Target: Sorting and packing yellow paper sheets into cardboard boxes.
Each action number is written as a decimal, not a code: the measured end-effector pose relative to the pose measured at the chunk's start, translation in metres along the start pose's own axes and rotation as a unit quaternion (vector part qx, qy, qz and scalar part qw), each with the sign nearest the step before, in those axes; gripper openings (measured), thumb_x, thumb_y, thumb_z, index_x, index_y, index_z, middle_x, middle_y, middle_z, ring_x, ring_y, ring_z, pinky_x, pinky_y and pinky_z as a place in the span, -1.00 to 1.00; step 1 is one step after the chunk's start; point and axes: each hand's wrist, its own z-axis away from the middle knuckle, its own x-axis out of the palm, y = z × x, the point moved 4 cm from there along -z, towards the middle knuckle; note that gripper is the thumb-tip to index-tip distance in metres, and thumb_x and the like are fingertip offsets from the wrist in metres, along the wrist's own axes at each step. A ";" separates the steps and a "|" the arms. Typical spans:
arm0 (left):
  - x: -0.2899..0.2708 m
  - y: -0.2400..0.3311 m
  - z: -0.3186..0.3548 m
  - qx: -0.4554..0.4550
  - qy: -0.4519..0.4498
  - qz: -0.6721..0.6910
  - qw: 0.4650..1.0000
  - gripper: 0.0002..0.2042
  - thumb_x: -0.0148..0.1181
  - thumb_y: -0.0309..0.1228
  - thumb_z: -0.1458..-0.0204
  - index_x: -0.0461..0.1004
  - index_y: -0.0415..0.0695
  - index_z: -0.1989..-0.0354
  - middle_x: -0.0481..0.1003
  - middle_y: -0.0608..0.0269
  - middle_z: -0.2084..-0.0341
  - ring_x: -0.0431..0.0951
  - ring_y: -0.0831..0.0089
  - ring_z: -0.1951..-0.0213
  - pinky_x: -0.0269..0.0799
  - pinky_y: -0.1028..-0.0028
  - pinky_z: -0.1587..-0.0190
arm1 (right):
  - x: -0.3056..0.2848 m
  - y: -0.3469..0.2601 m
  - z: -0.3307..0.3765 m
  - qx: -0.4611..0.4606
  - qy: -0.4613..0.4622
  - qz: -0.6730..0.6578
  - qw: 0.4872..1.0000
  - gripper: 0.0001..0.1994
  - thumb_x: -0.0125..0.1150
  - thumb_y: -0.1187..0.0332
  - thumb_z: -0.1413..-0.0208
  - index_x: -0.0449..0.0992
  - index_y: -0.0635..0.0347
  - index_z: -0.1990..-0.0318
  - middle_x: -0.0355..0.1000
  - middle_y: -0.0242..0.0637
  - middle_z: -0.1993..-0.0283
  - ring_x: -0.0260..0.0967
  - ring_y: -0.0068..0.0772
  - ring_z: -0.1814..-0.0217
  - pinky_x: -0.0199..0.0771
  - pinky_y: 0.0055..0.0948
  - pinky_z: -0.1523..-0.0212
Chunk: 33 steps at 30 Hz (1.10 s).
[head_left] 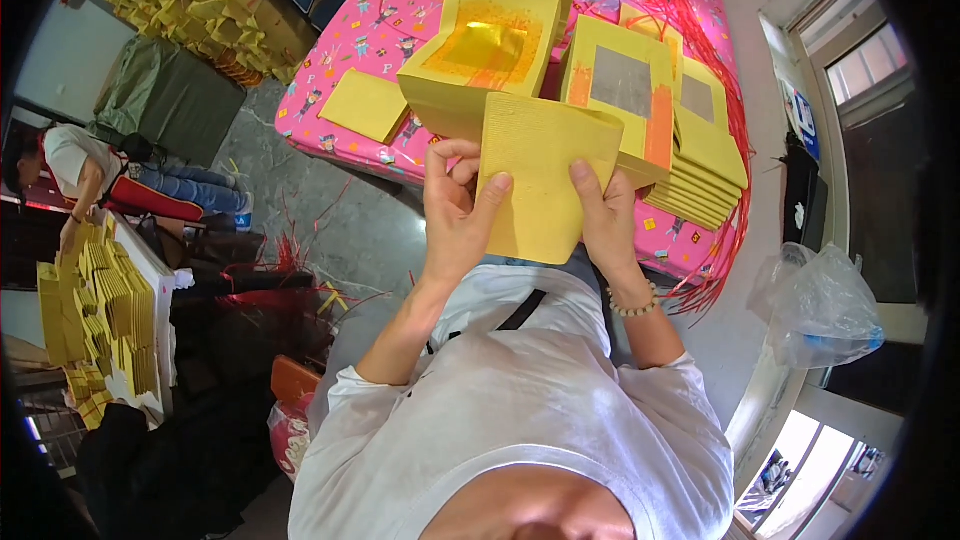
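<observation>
Our left hand [458, 210] and right hand [611, 215], gripping a yellow paper bundle [545, 175] by opposite edges, thumbs in front

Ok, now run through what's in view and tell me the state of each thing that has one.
Held paper, gripped in both hands
Left hand, closed on its left side
Right hand, closed on its right side
Small packet, lying flat
Gold-faced stack, gold side showing
Red strips, loose, trailing over the edge
Pink cover, spread out
Clear bag, crumpled
</observation>
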 end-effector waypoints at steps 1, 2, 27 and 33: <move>0.003 0.000 0.000 -0.014 0.001 0.005 1.000 -0.78 0.06 -0.60 -0.09 0.22 -0.22 0.12 0.43 0.23 0.25 0.40 0.59 0.17 0.30 0.58 0.09 | -0.001 0.002 -0.001 0.004 0.017 -0.019 1.000 -0.72 0.03 0.26 -0.23 0.44 0.33 0.10 0.47 -0.37 0.23 0.37 -0.69 0.25 0.39 -0.62 0.29; 0.004 0.001 -0.001 -0.014 0.004 0.005 1.000 -0.78 0.06 -0.60 -0.09 0.22 -0.22 0.12 0.43 0.23 0.25 0.40 0.59 0.17 0.30 0.58 0.09 | -0.001 0.003 -0.003 0.009 0.033 -0.037 0.999 -0.72 0.02 0.25 -0.24 0.44 0.33 0.11 0.47 -0.38 0.22 0.37 -0.69 0.26 0.39 -0.63 0.29; 0.007 -0.011 -0.019 -0.099 -0.103 0.005 0.990 -0.72 -0.06 -0.46 -0.19 0.20 -0.27 -0.04 0.39 0.27 0.12 0.36 0.61 0.09 0.30 0.55 0.04 | -0.006 0.000 -0.020 0.020 0.068 -0.009 0.997 -0.69 -0.01 0.22 -0.25 0.42 0.32 0.08 0.44 -0.40 0.20 0.34 -0.72 0.23 0.36 -0.65 0.22; 0.007 -0.011 -0.037 -0.128 -0.121 -0.003 0.984 -0.66 -0.07 -0.48 -0.18 0.17 -0.27 -0.12 0.39 0.24 0.06 0.37 0.58 0.04 0.30 0.52 0.00 | -0.017 0.000 -0.050 0.040 0.044 -0.041 0.997 -0.68 -0.01 0.22 -0.25 0.43 0.33 0.07 0.46 -0.38 0.18 0.36 -0.70 0.20 0.37 -0.65 0.20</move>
